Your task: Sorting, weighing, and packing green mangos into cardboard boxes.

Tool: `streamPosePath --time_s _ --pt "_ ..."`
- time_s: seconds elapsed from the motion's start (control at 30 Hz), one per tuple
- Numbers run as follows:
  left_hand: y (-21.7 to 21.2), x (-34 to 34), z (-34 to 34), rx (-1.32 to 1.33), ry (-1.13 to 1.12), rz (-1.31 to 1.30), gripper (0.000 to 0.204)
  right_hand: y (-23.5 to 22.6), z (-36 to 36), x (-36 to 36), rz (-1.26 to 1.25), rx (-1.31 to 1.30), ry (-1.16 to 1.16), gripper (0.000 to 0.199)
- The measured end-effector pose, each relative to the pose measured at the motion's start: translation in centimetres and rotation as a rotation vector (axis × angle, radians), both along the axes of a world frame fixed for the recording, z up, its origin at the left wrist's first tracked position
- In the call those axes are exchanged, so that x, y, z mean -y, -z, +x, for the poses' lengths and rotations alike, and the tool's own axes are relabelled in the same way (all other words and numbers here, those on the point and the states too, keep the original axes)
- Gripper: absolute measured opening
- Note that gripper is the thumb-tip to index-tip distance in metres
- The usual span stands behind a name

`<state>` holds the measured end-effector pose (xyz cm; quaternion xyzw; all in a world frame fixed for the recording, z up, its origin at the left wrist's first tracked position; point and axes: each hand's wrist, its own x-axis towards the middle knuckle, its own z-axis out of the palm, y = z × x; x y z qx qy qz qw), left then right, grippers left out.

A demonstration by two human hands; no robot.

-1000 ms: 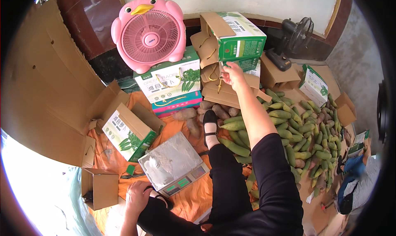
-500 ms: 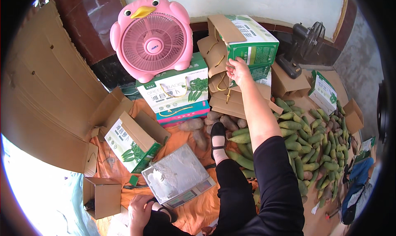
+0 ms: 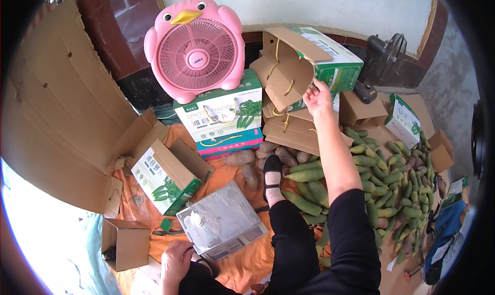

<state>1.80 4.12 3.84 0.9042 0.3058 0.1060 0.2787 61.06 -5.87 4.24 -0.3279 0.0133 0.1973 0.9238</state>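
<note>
With bent fingers and thumb, my right hand (image 3: 318,98) grips the edge of an open green and white cardboard radish box (image 3: 337,70), which is tilted with its flaps and yellow cord handles toward me. More flattened boxes (image 3: 291,130) lie stacked under it. My left hand (image 3: 176,259) rests loosely over my knee, holding nothing, with its fingertips close to the corner of a plastic-covered silver platform scale (image 3: 221,217).
A pink bird-shaped fan (image 3: 196,60) stands on stacked gift boxes (image 3: 219,114). Green radishes (image 3: 392,192) are heaped at the right. An open radish box (image 3: 165,179) and a small brown carton (image 3: 129,243) stand at left on an orange sheet (image 3: 247,266). A black fan (image 3: 381,52) is behind.
My right hand has moved right with the box edge, and the box has swung right, showing more of its open side. My left hand stays on the knee.
</note>
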Motion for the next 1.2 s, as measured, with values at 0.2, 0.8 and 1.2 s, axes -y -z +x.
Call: streamPosePath --time_s 0.2,0.8,1.2 --pt "-0.3 0.5 -0.6 0.029 0.020 0.011 0.015 -1.5 -10.1 6.8 -0.095 0.152 -0.016 0.022" --pt "-3.5 3.7 -1.8 0.387 -0.016 -0.448 0.018 -9.4 -35.9 17.4 -0.175 0.295 -0.462 0.020" --pt "-5.2 0.6 0.4 1.030 -0.119 -1.421 0.073 -5.2 -49.0 9.7 -0.003 0.312 -0.982 0.037"
